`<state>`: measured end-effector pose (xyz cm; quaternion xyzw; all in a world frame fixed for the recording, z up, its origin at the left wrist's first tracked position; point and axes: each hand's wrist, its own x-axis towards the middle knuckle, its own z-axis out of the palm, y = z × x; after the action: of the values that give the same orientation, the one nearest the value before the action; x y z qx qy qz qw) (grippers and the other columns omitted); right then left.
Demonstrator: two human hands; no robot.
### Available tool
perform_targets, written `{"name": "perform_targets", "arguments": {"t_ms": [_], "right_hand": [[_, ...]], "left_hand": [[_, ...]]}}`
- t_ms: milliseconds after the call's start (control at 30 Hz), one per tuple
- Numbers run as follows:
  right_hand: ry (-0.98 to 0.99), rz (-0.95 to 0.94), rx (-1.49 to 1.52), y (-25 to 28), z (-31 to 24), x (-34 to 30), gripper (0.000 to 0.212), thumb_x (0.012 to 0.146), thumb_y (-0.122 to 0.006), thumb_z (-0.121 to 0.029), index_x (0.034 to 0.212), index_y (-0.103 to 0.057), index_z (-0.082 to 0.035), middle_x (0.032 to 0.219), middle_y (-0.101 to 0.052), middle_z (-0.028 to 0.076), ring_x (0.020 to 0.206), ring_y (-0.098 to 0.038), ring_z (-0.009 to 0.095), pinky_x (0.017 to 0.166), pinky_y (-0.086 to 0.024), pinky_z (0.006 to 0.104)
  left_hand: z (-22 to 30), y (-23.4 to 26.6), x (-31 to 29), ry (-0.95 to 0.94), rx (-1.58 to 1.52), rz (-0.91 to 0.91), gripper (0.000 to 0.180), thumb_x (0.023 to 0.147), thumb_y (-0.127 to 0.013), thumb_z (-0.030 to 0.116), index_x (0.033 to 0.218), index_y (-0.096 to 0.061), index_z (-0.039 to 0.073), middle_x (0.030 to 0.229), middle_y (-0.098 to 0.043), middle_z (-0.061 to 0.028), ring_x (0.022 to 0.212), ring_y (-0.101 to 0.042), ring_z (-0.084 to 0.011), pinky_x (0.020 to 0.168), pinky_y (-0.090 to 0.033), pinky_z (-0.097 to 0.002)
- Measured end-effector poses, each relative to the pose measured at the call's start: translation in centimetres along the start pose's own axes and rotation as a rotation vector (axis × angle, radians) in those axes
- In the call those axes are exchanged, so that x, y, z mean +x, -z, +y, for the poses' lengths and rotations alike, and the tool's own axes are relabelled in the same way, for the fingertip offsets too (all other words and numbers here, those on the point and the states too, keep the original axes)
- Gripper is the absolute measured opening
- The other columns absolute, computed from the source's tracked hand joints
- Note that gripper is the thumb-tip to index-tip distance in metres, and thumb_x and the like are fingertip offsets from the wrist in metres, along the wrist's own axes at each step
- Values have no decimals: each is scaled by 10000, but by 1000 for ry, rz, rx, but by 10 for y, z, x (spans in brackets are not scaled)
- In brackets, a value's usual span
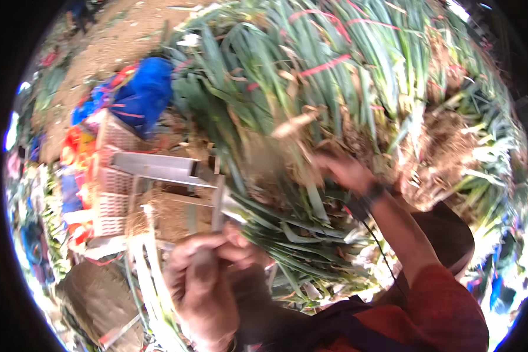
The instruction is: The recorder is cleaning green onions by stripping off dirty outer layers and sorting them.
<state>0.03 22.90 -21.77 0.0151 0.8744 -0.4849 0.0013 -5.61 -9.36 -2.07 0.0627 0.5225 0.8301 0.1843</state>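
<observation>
Right hand (pixel 346 170), fingers too blurred to tell, reaches among leeks (pixel 264 64), likely light, floppy-leaved, best gripped by firmer pale stems (pixel 149 281), while the nearer left hand (pixel 208 287) presses fingers together.

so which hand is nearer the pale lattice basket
Left. The left hand is just below and right of the pale lattice basket in the picture; the right hand is much farther right, beside the leeks.

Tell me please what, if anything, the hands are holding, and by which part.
It cannot be told: the left hand curls beside pale leek stalks, the blurred right hand is near dry leaves, and no hold shows clearly.
</observation>
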Motion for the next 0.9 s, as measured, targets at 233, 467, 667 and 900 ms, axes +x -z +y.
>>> {"name": "perform_targets", "arguments": {"t_ms": [233, 467, 667, 900], "right_hand": [[-701, 51, 1490, -93, -77, -117, 268, 881, -611, -309, 982, -595, -62, 781, -616, 22, 643, -578, 108, 601, -485, 267], [-426, 44, 1012, -57, -166, -121, 228, 878, -604, -286, 931, -594, -64, 765, -590, -9, 662, -576, 95, 588, -478, 269], [-314, 4, 435, -48, -194, -205, 184, 884, -602, -199, 964, -567, -37, 797, -570, 20, 759, -531, 89, 675, -436, 261], [-69, 391, -96, -100, -155, -221, 213, 839, -624, -175, 937, -499, -35, 597, -528, 52, 522, -547, 175, 509, -452, 328]], "left_hand": [[-7, -44, -5, 61, 130, -214, 204, 923, -545, 121, 1069, -599, -11, 870, -669, -105, 766, -633, -160, 696, -513, -276], [-103, -11, 27, 125, 319, -220, 236, 928, -550, 151, 1086, -584, -20, 879, -639, -49, 794, -594, -128, 727, -489, -246], [-110, -63, 30, 154, 41, -300, 474, 874, -640, 337, 1175, -533, -13, 949, -592, -28, 810, -581, -134, 751, -496, -271], [-94, -72, 26, -36, 84, -233, 421, 855, -674, 325, 1108, -601, -4, 942, -622, -4, 820, -533, -81, 749, -436, -250]]}}
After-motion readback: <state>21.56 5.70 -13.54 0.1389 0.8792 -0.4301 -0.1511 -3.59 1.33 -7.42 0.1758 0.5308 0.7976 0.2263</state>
